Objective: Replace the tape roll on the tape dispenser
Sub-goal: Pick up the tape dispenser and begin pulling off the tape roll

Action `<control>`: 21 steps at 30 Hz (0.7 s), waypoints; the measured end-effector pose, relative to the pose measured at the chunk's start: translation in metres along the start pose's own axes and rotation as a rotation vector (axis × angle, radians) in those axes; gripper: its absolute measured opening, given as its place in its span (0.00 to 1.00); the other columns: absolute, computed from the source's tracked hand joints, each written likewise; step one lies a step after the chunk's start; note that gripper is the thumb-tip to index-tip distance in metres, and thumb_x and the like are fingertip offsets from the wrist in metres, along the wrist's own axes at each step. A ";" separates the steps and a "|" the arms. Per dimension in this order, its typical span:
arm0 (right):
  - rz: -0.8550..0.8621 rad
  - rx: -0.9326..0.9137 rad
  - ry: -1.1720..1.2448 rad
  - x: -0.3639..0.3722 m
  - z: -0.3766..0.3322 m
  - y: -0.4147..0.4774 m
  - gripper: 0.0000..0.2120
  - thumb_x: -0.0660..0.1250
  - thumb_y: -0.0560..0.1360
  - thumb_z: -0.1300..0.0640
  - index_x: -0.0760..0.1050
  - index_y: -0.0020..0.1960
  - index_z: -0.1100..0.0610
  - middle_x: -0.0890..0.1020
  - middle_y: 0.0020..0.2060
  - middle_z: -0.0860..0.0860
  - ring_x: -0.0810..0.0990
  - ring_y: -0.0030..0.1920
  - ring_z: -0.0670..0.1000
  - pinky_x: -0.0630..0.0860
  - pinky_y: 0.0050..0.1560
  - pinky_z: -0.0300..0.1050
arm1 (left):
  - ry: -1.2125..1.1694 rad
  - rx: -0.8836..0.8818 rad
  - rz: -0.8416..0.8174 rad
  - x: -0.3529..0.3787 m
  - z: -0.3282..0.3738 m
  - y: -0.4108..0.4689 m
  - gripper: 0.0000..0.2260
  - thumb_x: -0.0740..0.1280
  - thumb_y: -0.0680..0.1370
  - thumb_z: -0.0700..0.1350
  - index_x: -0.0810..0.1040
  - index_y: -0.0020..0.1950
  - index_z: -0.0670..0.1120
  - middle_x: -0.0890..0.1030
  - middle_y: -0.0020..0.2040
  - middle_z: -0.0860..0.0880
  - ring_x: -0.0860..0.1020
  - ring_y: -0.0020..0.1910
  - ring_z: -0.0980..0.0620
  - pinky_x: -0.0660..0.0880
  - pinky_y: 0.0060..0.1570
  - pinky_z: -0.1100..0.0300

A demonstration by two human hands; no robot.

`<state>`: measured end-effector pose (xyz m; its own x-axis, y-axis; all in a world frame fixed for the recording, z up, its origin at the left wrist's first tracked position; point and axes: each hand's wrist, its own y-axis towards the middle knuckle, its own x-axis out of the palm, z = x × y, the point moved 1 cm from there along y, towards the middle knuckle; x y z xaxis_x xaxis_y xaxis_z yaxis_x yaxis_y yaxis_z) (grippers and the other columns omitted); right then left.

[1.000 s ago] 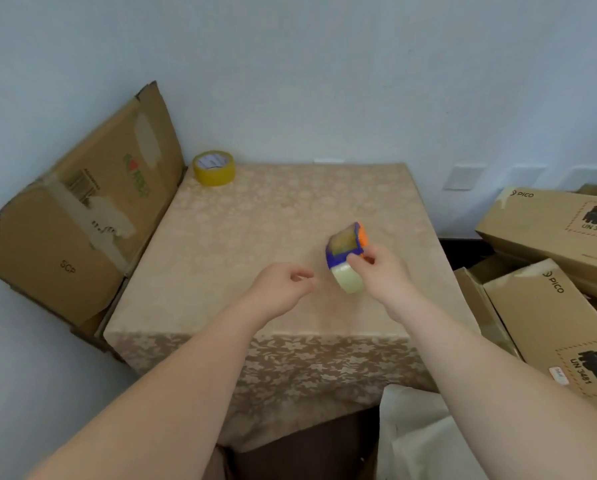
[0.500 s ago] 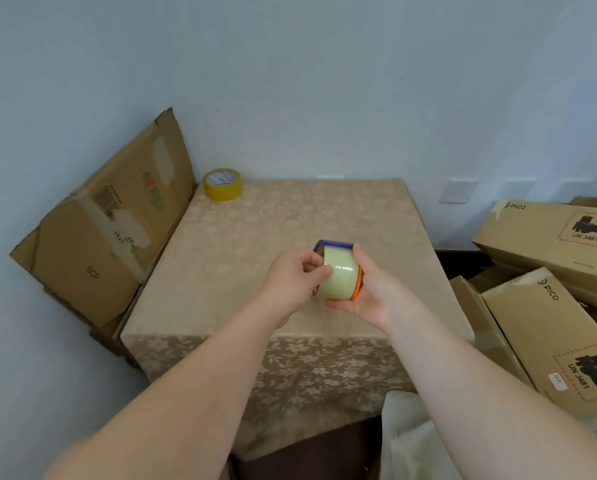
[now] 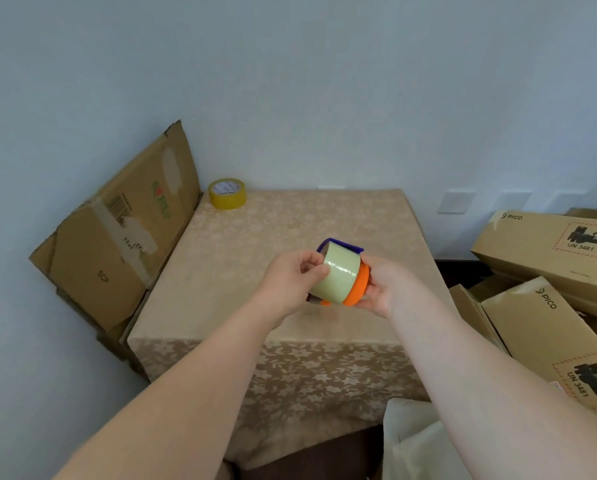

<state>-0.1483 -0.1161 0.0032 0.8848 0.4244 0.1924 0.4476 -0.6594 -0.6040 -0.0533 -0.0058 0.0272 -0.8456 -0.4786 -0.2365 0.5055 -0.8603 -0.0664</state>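
Note:
I hold a small tape dispenser (image 3: pixel 357 285), orange and purple, above the table's near half. A pale, translucent tape roll (image 3: pixel 337 276) sits on it. My right hand (image 3: pixel 383 289) cups the dispenser from the right, at its orange side. My left hand (image 3: pixel 290 280) grips the left rim of the pale roll with thumb and fingers. A second, yellow tape roll (image 3: pixel 227 194) lies flat at the table's far left corner, well away from both hands.
The table (image 3: pixel 290 230) wears a beige floral cloth. A flattened cardboard box (image 3: pixel 117 233) leans against the wall on the left. Stacked brown cartons (image 3: pixel 546 258) crowd the right side. A pale bag (image 3: pixel 415 445) sits by the table's near right corner.
My right hand turned the dispenser so the roll's side faces me and raised it. My left hand came in from the left and took hold of the pale roll.

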 end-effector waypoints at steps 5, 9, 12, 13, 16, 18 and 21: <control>0.044 -0.076 0.001 0.002 -0.003 -0.002 0.10 0.62 0.78 0.57 0.77 0.54 0.61 0.80 0.43 0.55 0.79 0.39 0.53 0.77 0.41 0.49 | 0.005 -0.059 0.021 -0.002 -0.001 0.003 0.04 0.64 0.76 0.41 0.75 0.42 0.45 0.77 0.45 0.44 0.75 0.42 0.50 0.75 0.30 0.67; 0.023 -0.103 -0.010 0.006 -0.005 -0.006 0.06 0.62 0.78 0.57 0.72 0.53 0.58 0.79 0.50 0.56 0.78 0.49 0.54 0.76 0.43 0.49 | -0.080 -0.194 0.093 -0.009 -0.005 0.012 0.05 0.64 0.76 0.43 0.75 0.40 0.47 0.77 0.46 0.44 0.74 0.46 0.47 0.75 0.49 0.51; 0.100 -0.204 -0.159 0.006 -0.005 -0.001 0.07 0.65 0.77 0.56 0.72 0.54 0.56 0.79 0.56 0.59 0.79 0.55 0.58 0.79 0.51 0.54 | -0.222 -0.316 0.190 -0.014 -0.006 0.019 0.03 0.62 0.77 0.41 0.75 0.46 0.45 0.78 0.47 0.44 0.77 0.46 0.47 0.76 0.45 0.52; 0.124 -0.239 -0.223 0.005 -0.005 0.000 0.08 0.65 0.76 0.56 0.72 0.54 0.56 0.79 0.57 0.59 0.78 0.56 0.59 0.78 0.56 0.57 | -0.291 -0.355 0.223 -0.016 -0.006 0.020 0.04 0.61 0.77 0.40 0.75 0.49 0.44 0.78 0.45 0.44 0.78 0.43 0.48 0.76 0.42 0.53; 0.139 -0.289 -0.292 0.002 -0.007 0.001 0.11 0.64 0.77 0.54 0.72 0.58 0.56 0.78 0.56 0.57 0.77 0.57 0.59 0.75 0.60 0.60 | -0.447 -0.431 0.299 -0.026 -0.007 0.024 0.08 0.60 0.78 0.39 0.72 0.56 0.44 0.77 0.41 0.47 0.76 0.38 0.52 0.74 0.40 0.54; 0.155 -0.307 -0.281 -0.001 -0.007 0.003 0.08 0.63 0.77 0.55 0.71 0.56 0.54 0.78 0.54 0.57 0.77 0.56 0.59 0.74 0.61 0.60 | -0.515 -0.450 0.330 -0.033 -0.009 0.026 0.10 0.59 0.79 0.39 0.71 0.60 0.43 0.76 0.41 0.47 0.76 0.38 0.52 0.74 0.40 0.54; 0.217 -0.384 -0.354 -0.005 -0.006 0.009 0.06 0.63 0.77 0.56 0.73 0.53 0.54 0.79 0.53 0.57 0.76 0.52 0.57 0.74 0.54 0.50 | -0.598 -0.444 0.339 -0.040 -0.012 0.026 0.12 0.58 0.79 0.39 0.71 0.61 0.42 0.76 0.41 0.47 0.75 0.39 0.51 0.73 0.40 0.55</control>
<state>-0.1483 -0.1278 0.0015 0.8941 0.3924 -0.2161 0.3338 -0.9053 -0.2628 -0.0045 -0.0066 0.0239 -0.5198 -0.8210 0.2364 0.6646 -0.5624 -0.4919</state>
